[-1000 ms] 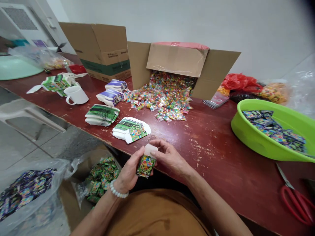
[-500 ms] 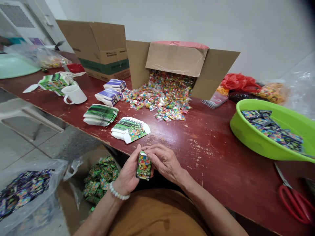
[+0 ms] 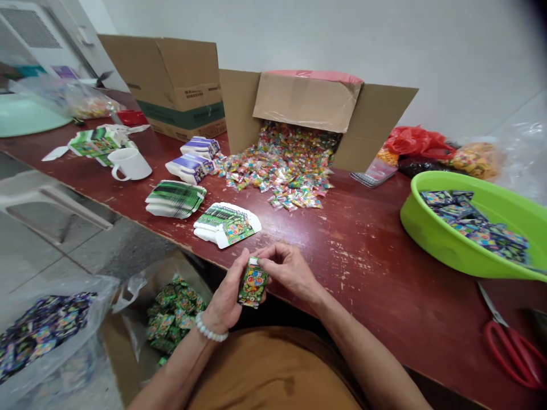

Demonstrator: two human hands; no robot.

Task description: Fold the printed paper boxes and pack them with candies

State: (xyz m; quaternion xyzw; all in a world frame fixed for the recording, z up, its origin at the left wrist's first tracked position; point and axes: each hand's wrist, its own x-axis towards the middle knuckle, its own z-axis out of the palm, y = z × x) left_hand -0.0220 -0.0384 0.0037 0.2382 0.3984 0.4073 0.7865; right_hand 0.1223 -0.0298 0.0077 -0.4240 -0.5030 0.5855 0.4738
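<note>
A small green printed candy box (image 3: 253,285) is upright in my left hand (image 3: 228,296), whose thumb and fingers wrap round its sides. My right hand (image 3: 290,270) pinches at the white flap on the box's top end; the fingertips partly hide that corner. Just beyond the hands, on the table, lies a fanned stack of flat green cartons (image 3: 226,225). Another stack of green cartons (image 3: 176,198) lies to its left.
Wrapped candies (image 3: 282,171) spill from an opened cardboard box (image 3: 305,102). A white mug (image 3: 131,164) and purple cartons (image 3: 192,167) stand left. At right are a green basin (image 3: 453,259) of packets and red scissors (image 3: 508,347). Below left, bags hold green packets (image 3: 173,313) and purple packets (image 3: 43,336).
The candy box has shifted slightly up and right and tilted a little. My right fingers have drawn together into a pinch at its top edge.
</note>
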